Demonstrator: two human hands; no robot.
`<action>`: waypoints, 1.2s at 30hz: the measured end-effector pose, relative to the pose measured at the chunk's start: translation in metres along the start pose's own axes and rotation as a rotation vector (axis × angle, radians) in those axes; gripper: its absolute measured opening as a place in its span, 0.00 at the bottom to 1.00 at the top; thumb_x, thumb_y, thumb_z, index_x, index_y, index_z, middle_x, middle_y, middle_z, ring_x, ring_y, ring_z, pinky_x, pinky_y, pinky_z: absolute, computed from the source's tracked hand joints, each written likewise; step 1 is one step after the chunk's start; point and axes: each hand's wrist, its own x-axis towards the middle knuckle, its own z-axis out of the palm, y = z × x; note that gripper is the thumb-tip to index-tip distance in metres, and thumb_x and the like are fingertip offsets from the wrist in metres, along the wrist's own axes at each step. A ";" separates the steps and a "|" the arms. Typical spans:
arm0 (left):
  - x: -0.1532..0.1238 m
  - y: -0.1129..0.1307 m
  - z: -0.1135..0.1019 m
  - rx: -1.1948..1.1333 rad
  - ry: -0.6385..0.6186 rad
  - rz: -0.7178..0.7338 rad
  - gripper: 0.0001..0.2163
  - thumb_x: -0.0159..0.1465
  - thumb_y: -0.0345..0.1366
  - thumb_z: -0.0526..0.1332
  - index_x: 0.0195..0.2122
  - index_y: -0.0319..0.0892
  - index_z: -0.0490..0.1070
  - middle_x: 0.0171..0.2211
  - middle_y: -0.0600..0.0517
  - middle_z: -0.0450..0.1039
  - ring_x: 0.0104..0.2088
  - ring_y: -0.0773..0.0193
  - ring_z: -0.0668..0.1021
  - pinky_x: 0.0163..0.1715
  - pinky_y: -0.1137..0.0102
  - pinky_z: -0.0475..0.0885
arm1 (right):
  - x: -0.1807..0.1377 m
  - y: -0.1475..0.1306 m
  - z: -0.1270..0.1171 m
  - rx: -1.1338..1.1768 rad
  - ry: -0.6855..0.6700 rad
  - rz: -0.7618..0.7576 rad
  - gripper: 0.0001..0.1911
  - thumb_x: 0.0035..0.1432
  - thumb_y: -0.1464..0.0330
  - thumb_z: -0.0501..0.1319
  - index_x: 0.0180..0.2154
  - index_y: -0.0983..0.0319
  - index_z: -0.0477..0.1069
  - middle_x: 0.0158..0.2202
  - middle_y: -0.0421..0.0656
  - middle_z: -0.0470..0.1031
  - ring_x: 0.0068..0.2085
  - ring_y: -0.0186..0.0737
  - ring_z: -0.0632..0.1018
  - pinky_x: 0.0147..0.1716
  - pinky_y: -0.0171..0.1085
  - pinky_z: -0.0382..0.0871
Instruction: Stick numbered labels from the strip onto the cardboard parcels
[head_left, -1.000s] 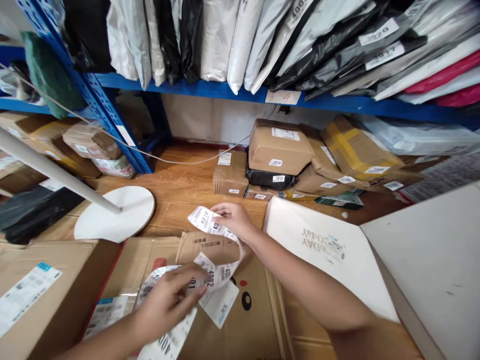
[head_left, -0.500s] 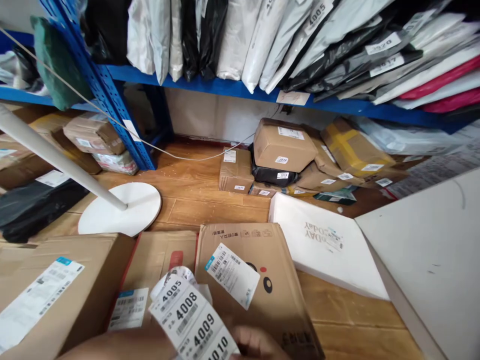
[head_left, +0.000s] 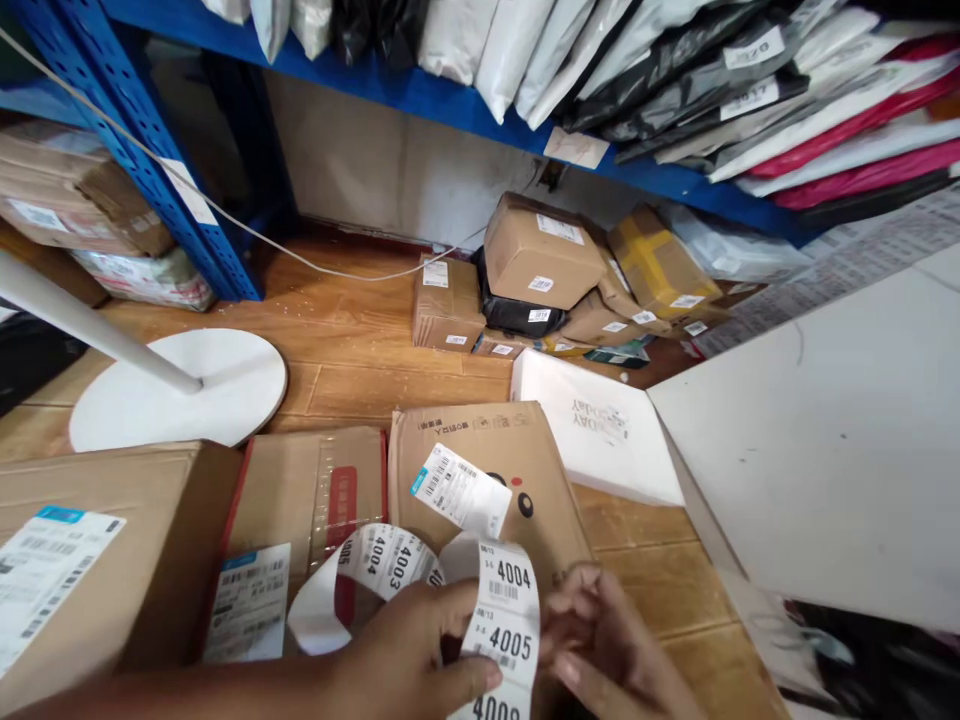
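A long white strip of numbered barcode labels (head_left: 504, 610), reading 4003, 4004, 4005, curls in front of me at the bottom centre. My left hand (head_left: 409, 660) pinches the strip from the left, thumb on the 4005 label. My right hand (head_left: 600, 650) is beside it on the right, fingers bent against the strip's edge; its motion is slightly smeared. Under the hands lies a brown carton with a cartoon face and a shipping label (head_left: 480, 470).
Two more brown cartons (head_left: 300, 500) (head_left: 97, 540) lie to the left. A flat white box (head_left: 600, 440) and a white tabletop (head_left: 825, 440) are on the right. A white lamp base (head_left: 225, 390) stands on the wood floor. Parcels (head_left: 540, 260) are piled under a blue shelf (head_left: 420, 90) holding mailer bags.
Both hands drew back toward me with the label strip, which now shows 4003 to 4005 instead of 4008 to 4010. The view tilted down and shifted right.
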 end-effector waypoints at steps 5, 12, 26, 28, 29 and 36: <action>-0.011 -0.002 0.005 0.090 -0.001 0.030 0.22 0.53 0.30 0.61 0.50 0.44 0.63 0.35 0.52 0.75 0.35 0.62 0.76 0.32 0.71 0.69 | 0.025 -0.016 0.021 0.021 0.042 -0.243 0.24 0.51 0.68 0.64 0.48 0.52 0.59 0.35 0.40 0.74 0.36 0.36 0.75 0.34 0.36 0.70; -0.037 -0.011 -0.006 -0.049 0.438 0.178 0.20 0.59 0.39 0.59 0.53 0.45 0.61 0.34 0.52 0.74 0.34 0.65 0.74 0.34 0.70 0.68 | 0.042 0.004 0.039 -0.185 -0.156 -0.345 0.25 0.53 0.71 0.62 0.52 0.53 0.58 0.40 0.41 0.76 0.42 0.37 0.76 0.44 0.41 0.70; -0.013 -0.020 0.030 -0.108 0.472 0.162 0.36 0.56 0.37 0.62 0.62 0.46 0.43 0.25 0.58 0.69 0.25 0.72 0.68 0.27 0.74 0.63 | 0.020 0.020 0.020 -0.029 0.031 -0.428 0.19 0.57 0.67 0.58 0.51 0.56 0.59 0.46 0.46 0.73 0.44 0.38 0.75 0.44 0.40 0.70; -0.007 -0.023 0.033 -0.096 0.464 0.190 0.34 0.57 0.37 0.62 0.61 0.46 0.46 0.28 0.55 0.71 0.29 0.69 0.71 0.30 0.72 0.65 | 0.018 0.019 0.016 -0.036 0.044 -0.436 0.20 0.57 0.67 0.59 0.51 0.58 0.59 0.45 0.47 0.74 0.43 0.39 0.76 0.43 0.40 0.71; -0.004 -0.024 0.035 -0.103 0.465 0.206 0.33 0.57 0.37 0.62 0.61 0.46 0.47 0.30 0.54 0.71 0.31 0.68 0.72 0.32 0.70 0.66 | 0.017 0.018 0.016 -0.026 0.041 -0.438 0.21 0.57 0.67 0.59 0.51 0.58 0.59 0.45 0.47 0.74 0.43 0.39 0.76 0.42 0.40 0.71; 0.004 -0.013 0.043 -0.149 0.548 0.277 0.32 0.58 0.36 0.62 0.61 0.50 0.48 0.40 0.50 0.71 0.39 0.64 0.74 0.38 0.69 0.69 | 0.014 0.015 0.018 0.036 0.044 -0.432 0.18 0.55 0.67 0.60 0.48 0.59 0.62 0.46 0.47 0.74 0.44 0.39 0.76 0.43 0.40 0.71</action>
